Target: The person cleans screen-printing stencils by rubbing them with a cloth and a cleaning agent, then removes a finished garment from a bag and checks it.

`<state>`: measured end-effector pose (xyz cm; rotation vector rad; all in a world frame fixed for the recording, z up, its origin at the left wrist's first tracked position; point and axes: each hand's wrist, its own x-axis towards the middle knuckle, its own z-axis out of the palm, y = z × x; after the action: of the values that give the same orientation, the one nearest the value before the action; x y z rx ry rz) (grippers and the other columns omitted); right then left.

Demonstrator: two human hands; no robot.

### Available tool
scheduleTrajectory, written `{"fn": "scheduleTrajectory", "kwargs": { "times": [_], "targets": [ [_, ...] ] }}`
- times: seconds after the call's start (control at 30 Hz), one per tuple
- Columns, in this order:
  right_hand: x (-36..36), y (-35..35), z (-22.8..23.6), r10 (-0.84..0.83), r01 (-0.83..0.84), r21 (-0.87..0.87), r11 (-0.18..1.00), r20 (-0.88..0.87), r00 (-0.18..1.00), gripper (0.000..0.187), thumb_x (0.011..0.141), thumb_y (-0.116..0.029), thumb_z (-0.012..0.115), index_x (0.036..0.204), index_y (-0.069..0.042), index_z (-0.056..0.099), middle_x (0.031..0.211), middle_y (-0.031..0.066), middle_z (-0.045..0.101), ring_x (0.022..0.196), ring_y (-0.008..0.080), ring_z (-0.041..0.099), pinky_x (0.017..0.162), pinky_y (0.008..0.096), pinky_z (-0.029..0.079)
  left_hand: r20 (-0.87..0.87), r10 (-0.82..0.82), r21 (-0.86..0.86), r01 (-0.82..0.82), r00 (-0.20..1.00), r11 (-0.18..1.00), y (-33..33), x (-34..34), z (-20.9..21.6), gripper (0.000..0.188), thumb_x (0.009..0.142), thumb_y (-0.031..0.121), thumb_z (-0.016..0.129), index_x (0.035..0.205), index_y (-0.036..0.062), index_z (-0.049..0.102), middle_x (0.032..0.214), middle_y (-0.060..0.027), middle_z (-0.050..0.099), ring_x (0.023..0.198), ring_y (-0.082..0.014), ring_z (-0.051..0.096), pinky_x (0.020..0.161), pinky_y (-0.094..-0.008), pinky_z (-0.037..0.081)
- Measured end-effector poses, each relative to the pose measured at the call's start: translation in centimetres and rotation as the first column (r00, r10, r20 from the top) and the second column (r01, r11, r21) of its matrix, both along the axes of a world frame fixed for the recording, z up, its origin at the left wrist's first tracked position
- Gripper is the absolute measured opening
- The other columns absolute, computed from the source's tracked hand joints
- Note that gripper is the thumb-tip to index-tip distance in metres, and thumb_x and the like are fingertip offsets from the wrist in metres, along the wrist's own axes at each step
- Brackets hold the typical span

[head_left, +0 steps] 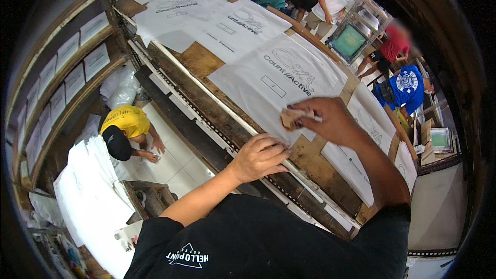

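My right hand (330, 120) is closed around a small tan, crumpled pad (290, 119), a cloth or sponge by its look. It is over the lower edge of a white translucent plastic bag (248, 90), printed with dark lettering and a box outline, lying on the wooden table. My left hand (262, 158) is beside it, at the table's near rail, with its fingers curled in. What its fingertips hold, if anything, is hidden.
More printed bags (175, 8) lie along the long table, and a perforated metal rail (206, 119) edges it. At left, a person in yellow (126, 124) crouches near stacked white sheets (93, 191). Several people stand beyond the table, near a green screen frame (349, 41).
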<state>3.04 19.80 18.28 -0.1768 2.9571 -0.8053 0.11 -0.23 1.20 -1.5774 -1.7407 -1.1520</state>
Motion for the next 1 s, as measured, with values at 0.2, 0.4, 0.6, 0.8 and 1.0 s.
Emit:
{"fn": "scheduleTrajectory", "kwargs": {
  "times": [0.2, 0.4, 0.6, 0.8, 1.0],
  "targets": [
    [3.5, 0.9, -4.4, 0.091, -0.095, -0.012, 0.995, -0.189, 0.978, 0.035, 0.082, 0.0, 0.074, 0.117, -0.004, 0.071, 0.108, 0.0146, 0.073, 0.102, 0.0304, 0.07, 0.088, 0.037, 0.055, 0.0, -0.01, 0.036, 0.01, 1.0, 0.999, 0.2, -0.1, -0.4, 0.04, 0.074, 0.036, 0.08, 0.102, 0.0078, 0.073, 0.103, -0.0026, 0.067, 0.106, -0.0247, 0.061, 0.092, -0.043, 0.051],
    [-1.4, -1.6, -5.0, 0.186, -0.165, 0.097, 0.982, -0.279, 0.942, 0.036, 0.082, 0.002, 0.072, 0.117, -0.005, 0.071, 0.107, 0.0169, 0.071, 0.099, 0.0359, 0.068, 0.087, 0.0415, 0.054, -0.01, -0.004, 0.015, 0.004, 1.0, 1.0, 0.0, -0.1, -0.9, 0.038, 0.076, 0.035, 0.077, 0.105, 0.0106, 0.07, 0.109, -0.0013, 0.064, 0.109, -0.023, 0.059, 0.1, -0.0415, 0.048],
    [-12.2, -6.5, -6.7, 0.271, -0.265, 0.067, 0.962, -0.363, 0.891, 0.034, 0.082, -0.001, 0.072, 0.115, -0.006, 0.073, 0.106, 0.0187, 0.072, 0.098, 0.0356, 0.068, 0.087, 0.0417, 0.053, -0.004, -0.022, 0.009, 0.022, 1.0, 1.0, 0.0, -0.3, -1.2, 0.042, 0.073, 0.034, 0.079, 0.107, 0.0109, 0.071, 0.112, -0.0019, 0.065, 0.109, -0.0232, 0.059, 0.098, -0.042, 0.051],
    [-21.6, -10.4, -8.1, 0.301, -0.312, 0.049, 0.949, -0.434, 0.849, 0.033, 0.083, -0.004, 0.074, 0.116, -0.006, 0.073, 0.1, 0.0159, 0.074, 0.087, 0.0276, 0.072, 0.081, 0.0378, 0.056, -0.039, -0.025, 0.018, 0.026, 0.999, 1.0, 0.0, -0.4, -1.1, 0.045, 0.07, 0.032, 0.08, 0.109, 0.0101, 0.07, 0.11, -0.0013, 0.065, 0.108, -0.0213, 0.06, 0.098, -0.0402, 0.051],
    [-19.9, -9.1, -2.6, 0.199, -0.263, -0.094, 0.96, -0.43, 0.88, 0.032, 0.086, -0.002, 0.072, 0.118, -0.003, 0.071, 0.104, 0.011, 0.075, 0.094, 0.0153, 0.07, 0.083, 0.0295, 0.055, -0.02, -0.033, 0.036, 0.034, 0.999, 0.999, 0.0, -0.7, -1.4, 0.045, 0.072, 0.033, 0.08, 0.11, 0.011, 0.071, 0.111, -0.0011, 0.064, 0.109, -0.0212, 0.059, 0.098, -0.0399, 0.051]
  ]
}}
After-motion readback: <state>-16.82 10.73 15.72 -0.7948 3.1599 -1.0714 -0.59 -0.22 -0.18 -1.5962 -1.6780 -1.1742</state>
